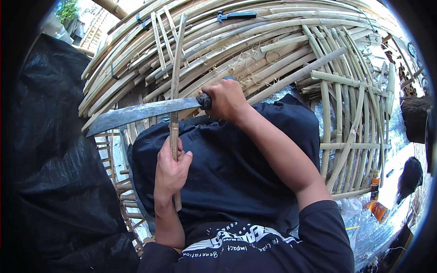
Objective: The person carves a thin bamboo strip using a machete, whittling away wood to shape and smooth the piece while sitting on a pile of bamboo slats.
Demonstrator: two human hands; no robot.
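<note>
My left hand (pixel 172 168) is closed around the lower part of a long bamboo strip (pixel 175 91), which stands nearly upright in the picture, its lower end by my left forearm. In my right hand (pixel 226 101) is the dark handle of a machete (pixel 141 114). Its broad grey blade points left and crosses the bamboo strip above my left hand. Blade and strip overlap where they cross; whether the edge bites into the bamboo I cannot tell. Dark cloth (pixel 218 168) covers my lap beneath both hands.
Long split bamboo strips (pixel 205 45) lie piled beyond my knees, with a small hammer (pixel 236 16) on top. A bamboo lattice (pixel 350 109) stands at the right, near a bottle (pixel 374 185) and an orange packet (pixel 378 210). Black sheeting (pixel 59 150) hangs at the left.
</note>
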